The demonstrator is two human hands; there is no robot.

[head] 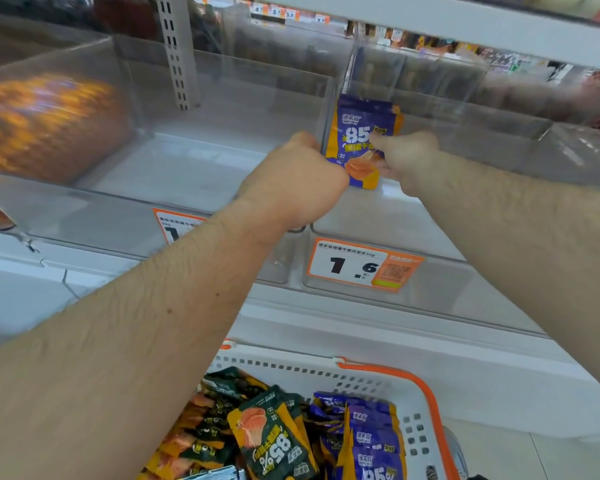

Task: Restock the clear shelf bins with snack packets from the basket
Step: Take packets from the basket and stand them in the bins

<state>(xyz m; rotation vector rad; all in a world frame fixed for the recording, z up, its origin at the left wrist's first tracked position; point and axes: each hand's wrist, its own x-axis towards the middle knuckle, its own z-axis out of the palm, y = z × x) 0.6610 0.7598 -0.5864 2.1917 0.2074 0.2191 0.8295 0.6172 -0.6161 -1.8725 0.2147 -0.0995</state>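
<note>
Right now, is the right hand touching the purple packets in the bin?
Touching. The head view shows the right hand with fingers pinching the purple packets.

The shelf bins (388,216) are clear, glossy hard plastic with smooth walls that catch the light. Inside the bin, the purple packet (362,136) is shiny printed foil-like plastic, slightly crinkled. On the bin's front sits a matt paper price label (361,266). Below the bins, the basket (378,379) is matt white perforated plastic with a smooth orange rim; its packets (278,438) are glossy too.
</note>
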